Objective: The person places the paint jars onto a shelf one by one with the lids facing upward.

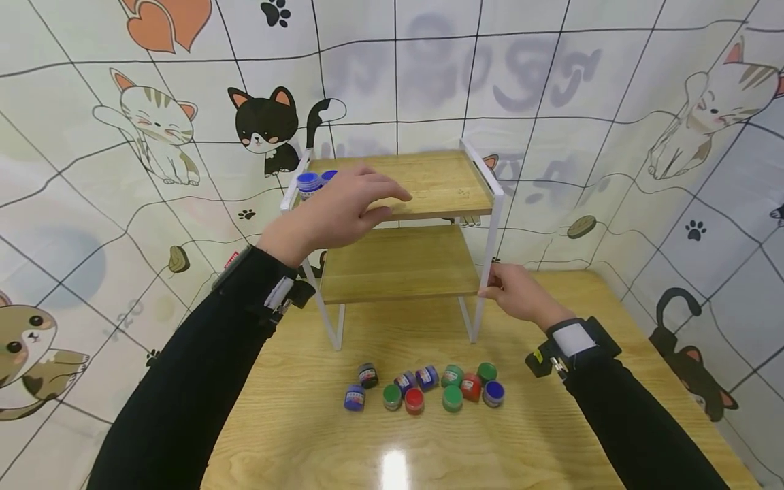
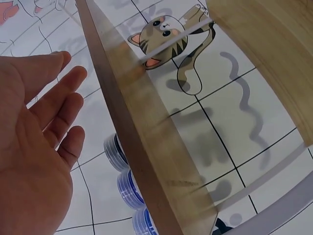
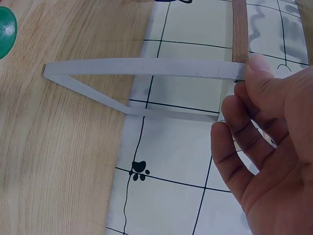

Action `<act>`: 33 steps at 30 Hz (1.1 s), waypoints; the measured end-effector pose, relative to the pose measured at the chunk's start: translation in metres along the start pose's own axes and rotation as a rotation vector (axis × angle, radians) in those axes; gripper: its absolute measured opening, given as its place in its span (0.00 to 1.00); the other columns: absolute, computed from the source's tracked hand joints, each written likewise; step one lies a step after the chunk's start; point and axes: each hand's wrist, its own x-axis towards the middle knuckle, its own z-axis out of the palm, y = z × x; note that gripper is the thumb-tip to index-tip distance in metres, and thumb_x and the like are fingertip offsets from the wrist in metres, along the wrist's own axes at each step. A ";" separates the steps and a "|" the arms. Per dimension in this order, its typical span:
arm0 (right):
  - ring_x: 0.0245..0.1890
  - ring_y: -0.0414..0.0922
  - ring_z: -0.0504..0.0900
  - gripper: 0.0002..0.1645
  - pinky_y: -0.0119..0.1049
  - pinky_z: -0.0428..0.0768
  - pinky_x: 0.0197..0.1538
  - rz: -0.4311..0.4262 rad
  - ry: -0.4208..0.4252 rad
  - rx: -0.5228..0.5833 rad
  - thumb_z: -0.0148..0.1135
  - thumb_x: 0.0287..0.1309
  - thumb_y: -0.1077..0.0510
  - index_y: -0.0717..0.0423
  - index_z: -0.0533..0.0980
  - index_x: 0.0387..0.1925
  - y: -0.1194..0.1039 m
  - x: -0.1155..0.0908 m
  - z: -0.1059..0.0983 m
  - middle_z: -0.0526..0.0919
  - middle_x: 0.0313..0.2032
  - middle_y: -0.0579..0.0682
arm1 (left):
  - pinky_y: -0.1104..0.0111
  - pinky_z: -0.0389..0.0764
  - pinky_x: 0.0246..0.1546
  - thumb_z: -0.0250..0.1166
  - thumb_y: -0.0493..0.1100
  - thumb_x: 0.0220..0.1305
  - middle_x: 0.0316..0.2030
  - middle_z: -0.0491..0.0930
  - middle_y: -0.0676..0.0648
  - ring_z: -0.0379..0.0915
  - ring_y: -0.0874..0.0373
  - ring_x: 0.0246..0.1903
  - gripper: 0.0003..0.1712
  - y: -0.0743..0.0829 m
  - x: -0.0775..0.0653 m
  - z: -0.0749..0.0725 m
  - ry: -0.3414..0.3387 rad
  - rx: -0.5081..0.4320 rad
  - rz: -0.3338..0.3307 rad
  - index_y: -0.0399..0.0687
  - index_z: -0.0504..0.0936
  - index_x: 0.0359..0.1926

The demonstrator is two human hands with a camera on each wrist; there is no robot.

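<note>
A two-tier shelf with white metal legs and wooden boards [image 1: 401,262] stands on the table. My left hand [image 1: 346,207] hovers at the front left of its top board [image 1: 441,180], fingers relaxed and holding nothing. Behind that hand, blue-lidded paint jars [image 1: 309,182] stand on the top board, partly hidden. The left wrist view shows the left hand [image 2: 41,127] apart from the board edge and three jars [image 2: 131,188] in a row. My right hand [image 1: 517,292] pinches the shelf's right front leg [image 1: 492,238] beside the lower board; the right wrist view shows the thumb against that leg [image 3: 195,67].
Several small paint jars with green, red, blue and black colours lie or stand on the table [image 1: 294,435] in front of the shelf, among them a red jar [image 1: 414,401] and a green jar [image 1: 452,398]. A cat-patterned cloth [image 1: 429,82] hangs behind and beside the table.
</note>
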 end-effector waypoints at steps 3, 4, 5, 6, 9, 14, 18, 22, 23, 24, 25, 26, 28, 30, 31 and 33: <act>0.31 0.46 0.75 0.09 0.38 0.73 0.35 -0.003 0.003 0.005 0.62 0.62 0.63 0.66 0.76 0.41 0.000 0.000 0.000 0.82 0.32 0.55 | 0.58 0.63 0.66 0.56 0.39 0.71 0.59 0.78 0.51 0.65 0.51 0.64 0.17 0.005 -0.003 0.004 0.014 -0.016 0.030 0.51 0.78 0.59; 0.31 0.46 0.75 0.09 0.38 0.73 0.35 -0.004 0.002 0.007 0.61 0.62 0.63 0.66 0.76 0.41 0.000 0.000 0.000 0.82 0.32 0.55 | 0.58 0.64 0.66 0.56 0.39 0.71 0.59 0.79 0.51 0.65 0.51 0.63 0.17 0.006 -0.004 0.006 0.017 -0.016 0.043 0.51 0.78 0.59; 0.31 0.47 0.75 0.09 0.38 0.74 0.35 -0.001 0.002 0.006 0.61 0.62 0.63 0.66 0.76 0.42 0.000 0.000 0.000 0.82 0.32 0.55 | 0.58 0.64 0.65 0.56 0.39 0.71 0.59 0.79 0.51 0.66 0.51 0.63 0.17 0.008 -0.006 0.008 0.019 -0.015 0.056 0.52 0.78 0.59; 0.31 0.47 0.75 0.09 0.38 0.74 0.35 0.002 0.001 0.005 0.61 0.63 0.63 0.66 0.76 0.42 0.000 0.000 0.000 0.82 0.32 0.55 | 0.58 0.65 0.65 0.56 0.40 0.71 0.58 0.79 0.51 0.66 0.52 0.62 0.17 0.010 -0.007 0.010 0.023 -0.018 0.069 0.52 0.79 0.59; 0.32 0.47 0.76 0.09 0.38 0.74 0.35 0.009 -0.005 0.002 0.61 0.63 0.63 0.65 0.76 0.42 0.001 0.000 0.001 0.82 0.32 0.56 | 0.58 0.66 0.64 0.57 0.40 0.70 0.58 0.80 0.51 0.68 0.52 0.61 0.18 0.015 -0.012 0.018 0.029 -0.014 0.114 0.53 0.79 0.58; 0.32 0.46 0.76 0.08 0.38 0.74 0.35 0.004 -0.009 0.004 0.60 0.64 0.63 0.64 0.76 0.41 0.003 0.001 0.001 0.82 0.32 0.57 | 0.58 0.67 0.63 0.59 0.39 0.68 0.56 0.81 0.51 0.70 0.53 0.59 0.17 0.020 -0.023 0.035 0.029 -0.052 0.180 0.52 0.80 0.57; 0.31 0.46 0.76 0.08 0.38 0.74 0.35 -0.004 0.008 -0.002 0.61 0.63 0.63 0.64 0.76 0.41 0.004 0.002 0.001 0.82 0.32 0.55 | 0.58 0.67 0.63 0.61 0.39 0.67 0.54 0.81 0.52 0.70 0.54 0.59 0.16 0.020 -0.031 0.049 0.000 -0.068 0.185 0.52 0.81 0.55; 0.31 0.46 0.76 0.08 0.38 0.74 0.36 0.000 0.013 -0.012 0.62 0.63 0.63 0.64 0.76 0.41 0.004 0.003 0.000 0.82 0.32 0.54 | 0.59 0.69 0.63 0.63 0.40 0.66 0.53 0.82 0.53 0.71 0.55 0.58 0.15 0.017 -0.040 0.065 -0.029 -0.074 0.163 0.53 0.82 0.53; 0.32 0.46 0.76 0.08 0.38 0.74 0.36 0.001 0.011 -0.014 0.62 0.63 0.62 0.64 0.76 0.41 0.004 0.003 0.000 0.82 0.32 0.54 | 0.59 0.70 0.62 0.63 0.39 0.66 0.52 0.82 0.53 0.72 0.55 0.58 0.15 0.017 -0.043 0.069 -0.034 -0.078 0.160 0.53 0.82 0.53; 0.31 0.47 0.76 0.08 0.39 0.74 0.36 0.004 0.010 -0.012 0.61 0.63 0.62 0.64 0.76 0.41 0.004 0.003 0.000 0.82 0.32 0.54 | 0.59 0.71 0.61 0.63 0.39 0.66 0.51 0.82 0.53 0.72 0.55 0.57 0.14 0.016 -0.045 0.074 -0.040 -0.084 0.162 0.53 0.83 0.52; 0.32 0.46 0.76 0.08 0.39 0.74 0.36 0.004 0.008 -0.012 0.61 0.63 0.62 0.64 0.76 0.41 0.004 0.002 0.000 0.82 0.32 0.54 | 0.60 0.72 0.60 0.63 0.39 0.66 0.50 0.83 0.53 0.73 0.55 0.56 0.13 0.015 -0.047 0.078 -0.047 -0.087 0.166 0.53 0.83 0.51; 0.32 0.47 0.76 0.08 0.39 0.74 0.35 0.005 0.006 -0.010 0.61 0.63 0.62 0.64 0.76 0.42 0.003 0.002 -0.001 0.82 0.32 0.55 | 0.60 0.72 0.59 0.64 0.39 0.65 0.49 0.83 0.54 0.73 0.56 0.55 0.13 0.015 -0.050 0.083 -0.053 -0.089 0.170 0.54 0.83 0.50; 0.31 0.47 0.75 0.08 0.39 0.73 0.35 0.006 0.004 -0.009 0.61 0.63 0.62 0.64 0.76 0.42 0.003 0.002 -0.001 0.82 0.32 0.55 | 0.62 0.73 0.57 0.64 0.40 0.66 0.46 0.84 0.55 0.74 0.57 0.52 0.10 0.014 -0.055 0.092 -0.087 -0.096 0.164 0.54 0.84 0.47; 0.31 0.47 0.75 0.08 0.39 0.73 0.35 0.008 0.002 -0.002 0.61 0.63 0.62 0.64 0.76 0.42 0.003 0.001 0.000 0.82 0.32 0.55 | 0.62 0.74 0.54 0.64 0.41 0.66 0.42 0.84 0.56 0.75 0.57 0.48 0.07 0.014 -0.062 0.101 -0.125 -0.104 0.155 0.53 0.84 0.44; 0.31 0.47 0.75 0.08 0.38 0.73 0.35 0.008 0.001 -0.001 0.61 0.63 0.62 0.64 0.76 0.42 0.003 0.001 0.000 0.82 0.32 0.55 | 0.62 0.74 0.53 0.64 0.41 0.66 0.40 0.83 0.56 0.75 0.58 0.46 0.06 0.014 -0.065 0.105 -0.153 -0.107 0.143 0.53 0.84 0.43; 0.31 0.47 0.75 0.08 0.38 0.73 0.35 0.011 0.000 0.002 0.61 0.63 0.63 0.64 0.76 0.42 0.002 0.001 0.000 0.82 0.32 0.55 | 0.63 0.75 0.52 0.64 0.43 0.66 0.37 0.83 0.57 0.75 0.60 0.42 0.04 0.014 -0.073 0.113 -0.220 -0.111 0.094 0.53 0.83 0.41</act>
